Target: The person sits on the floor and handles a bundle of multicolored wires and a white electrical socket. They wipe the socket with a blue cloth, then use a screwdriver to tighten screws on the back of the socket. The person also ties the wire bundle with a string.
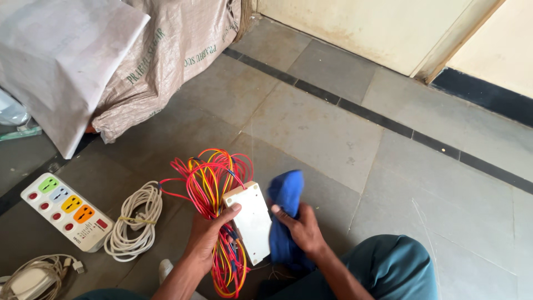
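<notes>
Knees: teal trousers [388, 266] are seen at the bottom edge, above the grey tiled floor [311, 128].
Left hand [206, 233]: closed in a grip on a white switch box [251, 222] and a red-and-yellow wire bundle [214, 194].
Right hand [302, 228]: a blue cloth [284, 208] is gripped, pressed against the box.
Floor at left: a coiled white cable [136, 222] lies beside a white power strip [66, 212].

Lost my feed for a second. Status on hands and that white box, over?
Left hand grips white box with wire bundle. Right hand holds blue cloth against box. Power strip and coiled white cable lie left, apart.
</notes>
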